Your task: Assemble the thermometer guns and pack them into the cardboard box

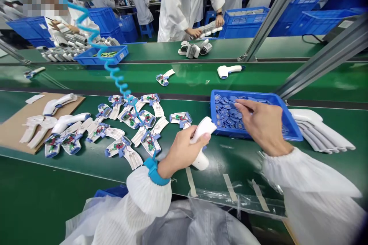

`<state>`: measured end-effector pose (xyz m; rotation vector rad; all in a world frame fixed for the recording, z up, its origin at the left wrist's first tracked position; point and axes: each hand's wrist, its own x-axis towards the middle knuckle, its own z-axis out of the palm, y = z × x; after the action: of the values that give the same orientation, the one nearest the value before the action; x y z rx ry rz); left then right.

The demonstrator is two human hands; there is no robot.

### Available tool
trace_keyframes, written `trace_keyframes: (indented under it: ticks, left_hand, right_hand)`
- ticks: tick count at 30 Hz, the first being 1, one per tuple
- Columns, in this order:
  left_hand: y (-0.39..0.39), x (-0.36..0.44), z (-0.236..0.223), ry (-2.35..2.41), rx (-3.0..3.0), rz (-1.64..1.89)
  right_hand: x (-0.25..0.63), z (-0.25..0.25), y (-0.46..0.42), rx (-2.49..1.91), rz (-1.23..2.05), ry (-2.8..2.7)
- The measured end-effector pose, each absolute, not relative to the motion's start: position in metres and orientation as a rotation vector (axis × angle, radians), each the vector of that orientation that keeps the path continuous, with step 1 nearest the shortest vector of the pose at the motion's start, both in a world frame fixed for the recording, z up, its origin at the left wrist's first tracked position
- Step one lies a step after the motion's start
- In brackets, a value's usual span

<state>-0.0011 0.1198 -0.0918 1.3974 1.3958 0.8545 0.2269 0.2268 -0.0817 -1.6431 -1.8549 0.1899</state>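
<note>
Cardboard sheet (11, 134) on the green bench (43, 176) carries smooth white housings; beside it lie opened thermometer shells (117, 147) showing circuit boards and red-and-green wiring. Left hand (184, 153), blue wrist strap (153, 172) snug on its cuff, wraps firmly round a glossy white pistol-shaped housing (203, 141). Right hand (264, 126) reaches into a blue plastic tray (214, 113), its fingers at small blue parts (227, 113); whether they pinch one, I cannot tell. Curved white housings (322, 130) lie stacked beyond.

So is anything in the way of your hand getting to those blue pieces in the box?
No, nothing I can see is in the way. The right hand is over the blue parts in the blue plastic tray, and nothing sits between them.
</note>
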Motion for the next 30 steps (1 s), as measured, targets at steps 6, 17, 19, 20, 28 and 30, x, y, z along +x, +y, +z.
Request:
trace_keyframes:
  ticks: [6, 17, 19, 20, 28, 30]
  left_hand:
    - [0.130, 0.009, -0.095, 1.401, 1.377, 0.837]
    - [0.113, -0.003, -0.095, 1.257, 1.436, 0.848]
    - [0.109, -0.005, -0.096, 1.285, 1.464, 0.847]
    - [0.107, -0.005, -0.096, 1.303, 1.479, 0.845]
    - [0.100, 0.003, -0.091, 1.453, 1.707, 0.692]
    - [0.098, 0.007, -0.095, 1.620, 1.910, 0.618]
  right_hand:
    - [0.222, -0.074, 0.211, -1.689, 0.497, -1.774]
    - [0.195, -0.070, 0.151, -1.323, 0.983, -1.663]
    - [0.197, -0.068, 0.149, -1.337, 0.929, -1.707]
    - [0.197, -0.067, 0.148, -1.337, 0.902, -1.732]
    - [0.180, -0.083, 0.126, -1.319, 0.848, -1.875]
    - [0.179, -0.089, 0.119, -1.388, 0.735, -1.848]
